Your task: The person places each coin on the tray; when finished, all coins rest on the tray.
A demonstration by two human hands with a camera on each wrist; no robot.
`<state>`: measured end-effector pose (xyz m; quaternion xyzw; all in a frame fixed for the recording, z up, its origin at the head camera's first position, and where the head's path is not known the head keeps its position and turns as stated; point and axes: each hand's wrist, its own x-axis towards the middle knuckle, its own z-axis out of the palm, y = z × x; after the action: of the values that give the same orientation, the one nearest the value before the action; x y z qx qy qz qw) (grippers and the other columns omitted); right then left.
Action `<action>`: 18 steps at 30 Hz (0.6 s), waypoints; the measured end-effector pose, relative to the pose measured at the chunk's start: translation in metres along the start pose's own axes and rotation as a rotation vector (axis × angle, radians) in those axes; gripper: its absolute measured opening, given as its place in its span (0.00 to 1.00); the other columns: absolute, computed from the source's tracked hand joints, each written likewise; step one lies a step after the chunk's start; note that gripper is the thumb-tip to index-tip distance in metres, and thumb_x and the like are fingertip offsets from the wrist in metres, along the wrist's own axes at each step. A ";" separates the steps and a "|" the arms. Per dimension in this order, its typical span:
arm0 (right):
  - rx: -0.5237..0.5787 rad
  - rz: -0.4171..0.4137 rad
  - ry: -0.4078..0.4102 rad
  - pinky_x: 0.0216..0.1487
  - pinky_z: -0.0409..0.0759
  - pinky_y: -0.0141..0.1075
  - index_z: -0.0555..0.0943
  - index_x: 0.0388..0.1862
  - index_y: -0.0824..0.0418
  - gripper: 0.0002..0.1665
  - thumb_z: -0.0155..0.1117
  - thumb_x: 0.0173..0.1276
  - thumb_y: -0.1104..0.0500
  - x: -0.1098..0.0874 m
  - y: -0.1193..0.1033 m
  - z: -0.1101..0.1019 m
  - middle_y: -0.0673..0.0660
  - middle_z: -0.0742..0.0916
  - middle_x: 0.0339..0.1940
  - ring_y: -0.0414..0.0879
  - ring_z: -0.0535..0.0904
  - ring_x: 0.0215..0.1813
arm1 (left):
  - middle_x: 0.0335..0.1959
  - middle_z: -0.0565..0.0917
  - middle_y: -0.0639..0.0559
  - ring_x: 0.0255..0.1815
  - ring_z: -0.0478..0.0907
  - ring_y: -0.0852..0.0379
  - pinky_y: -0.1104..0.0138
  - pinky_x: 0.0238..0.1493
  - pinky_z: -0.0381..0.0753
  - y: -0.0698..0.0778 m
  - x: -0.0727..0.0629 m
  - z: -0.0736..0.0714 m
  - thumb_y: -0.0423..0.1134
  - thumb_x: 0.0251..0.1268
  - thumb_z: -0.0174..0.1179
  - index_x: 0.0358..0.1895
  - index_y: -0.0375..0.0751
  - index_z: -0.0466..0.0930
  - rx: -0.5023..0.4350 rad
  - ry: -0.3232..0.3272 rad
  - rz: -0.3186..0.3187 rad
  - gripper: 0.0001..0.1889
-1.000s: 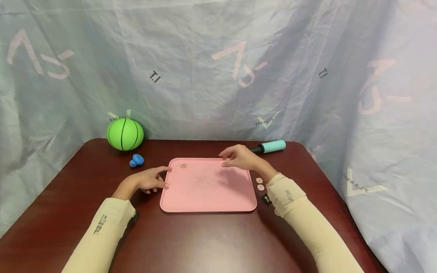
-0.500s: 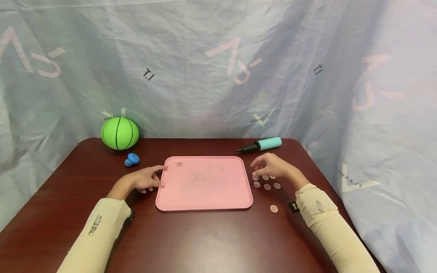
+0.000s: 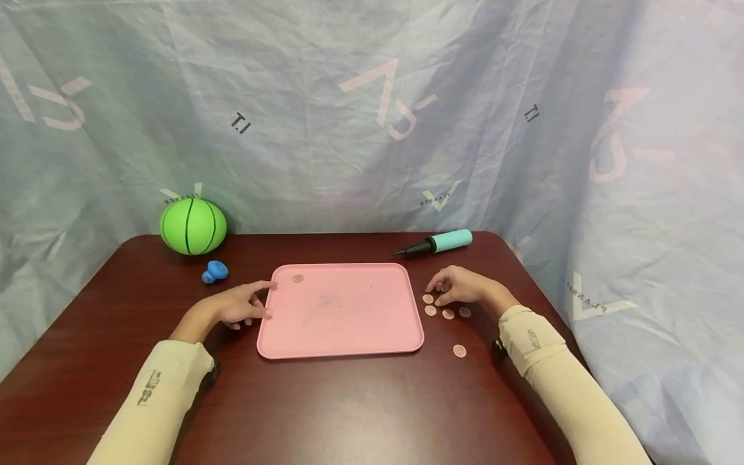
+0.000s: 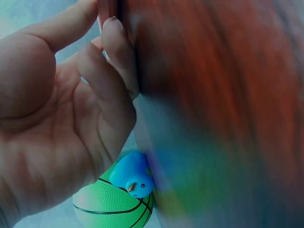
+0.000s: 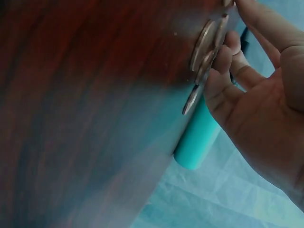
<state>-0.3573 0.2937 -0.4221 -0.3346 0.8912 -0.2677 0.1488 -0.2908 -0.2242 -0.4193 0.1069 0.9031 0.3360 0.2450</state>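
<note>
A pink tray lies on the table, with one copper-coloured coin near its far left corner. The index finger and thumb of my left hand touch its left rim, spread apart. Just right of the tray, my right hand is low over several coins, its thumb and index finger apart and lightly bent. One coin shows between those fingertips; others may be hidden under the hand. From the right wrist, several coins appear beside the fingers. A single coin lies nearer the front.
At the back left sit a green ball with black lines and a blue rubber duck. Behind the right hand lies a teal hand pump with a black nozzle. A pale cloth hangs behind the dark red table.
My right hand has moved from above the tray's far right corner out to the coins on the right, and down. My left hand stays at the rim. The head view has shifted slightly.
</note>
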 end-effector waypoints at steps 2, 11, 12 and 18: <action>0.004 -0.017 -0.002 0.39 0.76 0.34 0.87 0.46 0.63 0.17 0.76 0.56 0.65 0.003 0.001 0.000 0.58 0.84 0.36 0.48 0.76 0.38 | 0.40 0.76 0.46 0.31 0.74 0.52 0.62 0.26 0.78 0.000 0.000 -0.001 0.45 0.67 0.65 0.77 0.43 0.54 -0.008 0.002 0.005 0.40; 0.011 -0.042 -0.012 0.35 0.74 0.33 0.88 0.39 0.58 0.10 0.76 0.58 0.62 0.013 0.003 0.002 0.54 0.83 0.32 0.43 0.74 0.32 | 0.38 0.76 0.45 0.30 0.73 0.52 0.63 0.25 0.75 0.001 -0.001 -0.003 0.43 0.67 0.64 0.77 0.42 0.54 -0.032 0.006 0.031 0.40; 0.001 -0.035 -0.014 0.35 0.74 0.33 0.88 0.39 0.57 0.09 0.75 0.58 0.61 0.014 0.003 0.003 0.53 0.83 0.32 0.42 0.74 0.32 | 0.38 0.76 0.45 0.30 0.73 0.52 0.63 0.25 0.75 0.001 -0.002 -0.003 0.43 0.67 0.65 0.77 0.42 0.54 -0.034 0.006 0.030 0.40; -0.095 -0.004 0.010 0.38 0.74 0.34 0.84 0.35 0.57 0.08 0.72 0.55 0.61 0.014 0.001 0.009 0.50 0.82 0.31 0.42 0.75 0.34 | 0.37 0.75 0.45 0.30 0.72 0.51 0.63 0.25 0.76 0.000 -0.002 -0.001 0.43 0.67 0.65 0.77 0.42 0.54 -0.034 -0.001 0.033 0.40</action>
<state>-0.3640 0.2817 -0.4314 -0.3416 0.9030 -0.2271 0.1279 -0.2890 -0.2256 -0.4181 0.1177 0.8953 0.3554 0.2416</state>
